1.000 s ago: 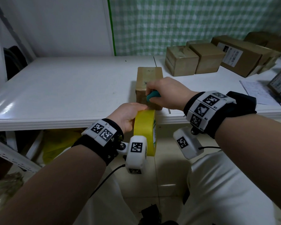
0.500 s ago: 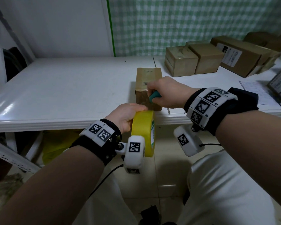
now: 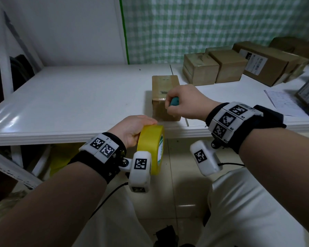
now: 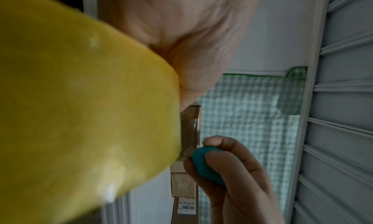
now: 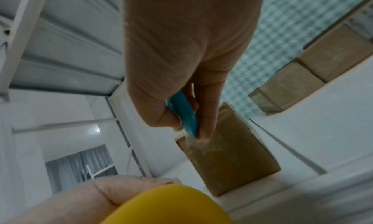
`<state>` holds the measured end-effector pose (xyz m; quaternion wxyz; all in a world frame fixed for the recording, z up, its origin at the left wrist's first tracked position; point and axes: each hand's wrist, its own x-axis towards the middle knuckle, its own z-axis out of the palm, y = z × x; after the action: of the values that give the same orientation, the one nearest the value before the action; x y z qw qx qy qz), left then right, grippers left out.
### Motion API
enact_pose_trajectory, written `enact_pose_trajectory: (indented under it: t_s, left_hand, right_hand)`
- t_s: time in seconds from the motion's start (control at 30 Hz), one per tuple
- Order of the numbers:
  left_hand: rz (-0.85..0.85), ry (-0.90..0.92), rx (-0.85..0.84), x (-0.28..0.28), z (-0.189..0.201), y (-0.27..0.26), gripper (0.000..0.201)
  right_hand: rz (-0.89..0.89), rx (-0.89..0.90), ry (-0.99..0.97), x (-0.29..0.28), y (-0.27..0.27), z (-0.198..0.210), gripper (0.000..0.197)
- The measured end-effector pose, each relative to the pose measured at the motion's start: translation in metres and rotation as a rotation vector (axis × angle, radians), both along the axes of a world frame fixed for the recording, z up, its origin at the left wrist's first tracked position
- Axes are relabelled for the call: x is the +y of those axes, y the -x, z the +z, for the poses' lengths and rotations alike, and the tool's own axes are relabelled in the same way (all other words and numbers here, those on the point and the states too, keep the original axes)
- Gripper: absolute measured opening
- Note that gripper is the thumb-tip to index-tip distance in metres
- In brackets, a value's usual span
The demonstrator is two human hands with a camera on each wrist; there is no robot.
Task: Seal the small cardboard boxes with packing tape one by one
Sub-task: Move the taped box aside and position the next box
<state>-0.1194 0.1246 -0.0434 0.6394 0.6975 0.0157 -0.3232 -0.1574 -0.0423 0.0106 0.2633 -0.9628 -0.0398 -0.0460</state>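
A small cardboard box (image 3: 163,90) stands near the front edge of the white table (image 3: 70,97), with clear tape on its top and near face (image 5: 228,162). My left hand (image 3: 130,130) grips a yellow tape roll (image 3: 151,148) just in front of the table edge, below the box. My right hand (image 3: 183,102) holds a small teal cutter (image 3: 174,101) against the box's near top edge. The left wrist view shows the roll (image 4: 80,108), the cutter (image 4: 207,162) and the box (image 4: 189,131). In the right wrist view the cutter (image 5: 183,115) touches the taped edge.
Several more cardboard boxes (image 3: 227,65) stand at the back right of the table, one with a white label (image 3: 256,62). A paper sheet (image 3: 282,102) lies at the right. A green checked cloth (image 3: 212,27) hangs behind. White shelf framing (image 3: 5,72) is at the left.
My right hand with the teal cutter has shifted slightly up along the box's near edge. The left hand has drawn the tape roll a little lower and toward me.
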Motion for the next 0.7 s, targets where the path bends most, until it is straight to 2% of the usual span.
enact_pose_trajectory:
  t_s: [0.07, 0.13, 0.27, 0.53, 0.7]
  left_hand:
    - [-0.013, 0.003, -0.036, 0.002, 0.004, 0.001, 0.005]
    - [-0.033, 0.016, -0.059, 0.004, 0.009, 0.003, 0.005]
    - [-0.076, 0.051, -0.083, 0.008, 0.015, 0.006, 0.006]
    - [-0.114, 0.051, -0.144, 0.014, 0.022, 0.010, 0.016]
    - [-0.080, 0.054, -0.141, 0.014, 0.027, 0.013, 0.008]
  right_hand:
    - [-0.050, 0.053, -0.207, 0.006, 0.002, 0.000, 0.013]
    - [-0.042, 0.101, -0.283, 0.010, 0.003, -0.002, 0.015]
    - [-0.006, 0.144, -0.283, 0.017, 0.003, -0.006, 0.013]
    - [-0.060, 0.075, -0.397, 0.025, 0.000, -0.008, 0.015]
    - [-0.079, 0.066, -0.362, 0.026, 0.002, -0.001, 0.015]
